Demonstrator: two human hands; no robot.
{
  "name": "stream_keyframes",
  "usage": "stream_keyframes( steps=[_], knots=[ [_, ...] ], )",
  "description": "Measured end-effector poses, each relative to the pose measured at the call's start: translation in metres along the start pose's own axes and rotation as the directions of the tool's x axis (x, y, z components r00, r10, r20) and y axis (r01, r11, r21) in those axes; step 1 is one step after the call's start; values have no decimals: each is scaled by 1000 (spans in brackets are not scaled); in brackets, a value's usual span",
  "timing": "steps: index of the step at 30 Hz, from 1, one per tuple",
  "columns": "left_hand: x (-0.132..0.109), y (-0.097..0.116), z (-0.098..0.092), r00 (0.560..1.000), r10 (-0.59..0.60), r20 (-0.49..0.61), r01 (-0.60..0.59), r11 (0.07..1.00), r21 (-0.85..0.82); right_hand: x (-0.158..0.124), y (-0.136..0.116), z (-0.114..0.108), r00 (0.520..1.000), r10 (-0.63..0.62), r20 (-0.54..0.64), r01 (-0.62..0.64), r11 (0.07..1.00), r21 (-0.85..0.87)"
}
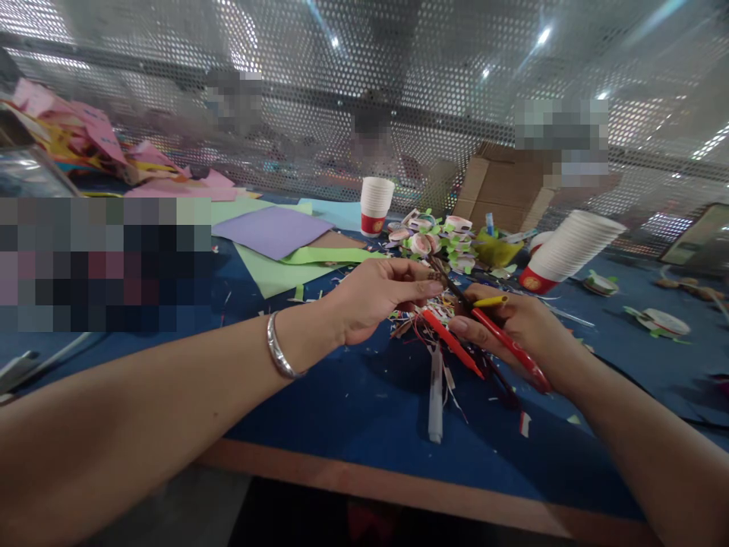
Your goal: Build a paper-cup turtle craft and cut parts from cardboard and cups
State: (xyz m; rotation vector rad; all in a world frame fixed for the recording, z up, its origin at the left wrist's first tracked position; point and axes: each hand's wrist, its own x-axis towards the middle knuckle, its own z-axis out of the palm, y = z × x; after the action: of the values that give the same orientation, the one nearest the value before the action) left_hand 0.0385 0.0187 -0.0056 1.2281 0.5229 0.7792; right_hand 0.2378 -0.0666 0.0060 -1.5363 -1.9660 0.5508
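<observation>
My left hand [373, 296], with a silver bangle at its wrist, is closed in a pinch at the middle of the table. What its fingertips hold is small and hard to make out. My right hand [515, 323] grips red-handled scissors [509, 346], whose dark blades point up and left to the left fingertips. A yellow pointed piece [490, 302] sticks out by the right fingers. Under the hands lie paper scraps [402, 325], an orange-red marker [454, 346] and a whitish capped pen or marker [436, 399].
Stacked paper cups [377, 201] stand behind, and another cup stack [572, 247] leans at right. Small paper-cup crafts [421, 241] with green strips are heaped between them. Purple paper [273, 232] and green sheets lie left. A cardboard box [501, 186] stands before the perforated metal wall [307, 91].
</observation>
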Motion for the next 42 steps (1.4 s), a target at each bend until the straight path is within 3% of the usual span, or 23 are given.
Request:
stream_keyframes(
  steps=[11, 15, 23, 33, 42],
  knots=[
    [0, 0, 2, 994, -109, -17, 108, 992, -59, 3, 5, 5, 998, 24, -57, -29, 996, -87],
    [0, -1, 0, 993, -94, -71, 90, 994, -61, 2, 6, 6, 997, 22, -73, -35, 983, -181],
    [1, 6, -2, 987, -60, -149, 39, 989, -144, 2, 7, 6, 987, -18, -159, -7, 988, -154],
    [-1, 3, -1, 995, 3, -96, -1, 1000, 15, 3, 8, -1, 999, -35, 6, 35, 991, -126],
    [-4, 3, 1, 1000, 3, 2, -4, 999, 42, 5, 15, -2, 999, -3, 32, 8, 989, -146]
  ],
)
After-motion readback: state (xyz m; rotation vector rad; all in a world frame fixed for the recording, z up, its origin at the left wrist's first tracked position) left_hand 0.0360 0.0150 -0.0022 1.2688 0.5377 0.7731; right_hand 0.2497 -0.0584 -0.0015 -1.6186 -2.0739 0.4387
